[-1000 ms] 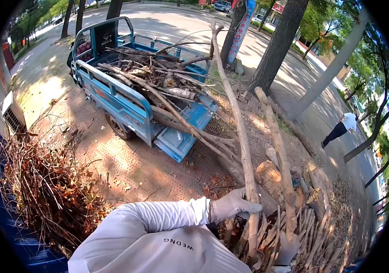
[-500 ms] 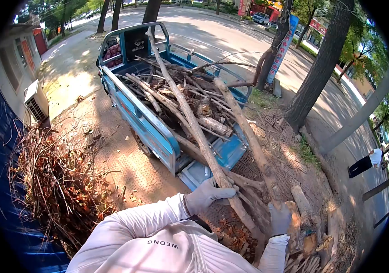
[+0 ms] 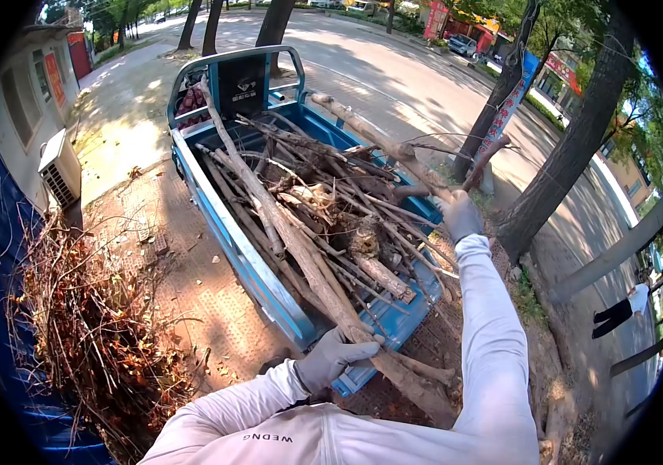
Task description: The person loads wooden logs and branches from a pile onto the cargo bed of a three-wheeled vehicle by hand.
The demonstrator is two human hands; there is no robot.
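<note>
A long branch (image 3: 296,244) slants from upper left to lower centre, the gloved left hand (image 3: 334,361) curled round it. Right of centre, the gloved right hand (image 3: 461,215) is closed around a second branch (image 3: 374,138) angled toward top centre. Heaped sticks (image 3: 316,200) lie in the blue cargo bed (image 3: 240,252), mid-frame.

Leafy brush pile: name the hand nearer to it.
Left. The left hand, on a thick branch near the tailgate, is right of the brush pile; the right hand, gripping another branch, is farther right.
</note>
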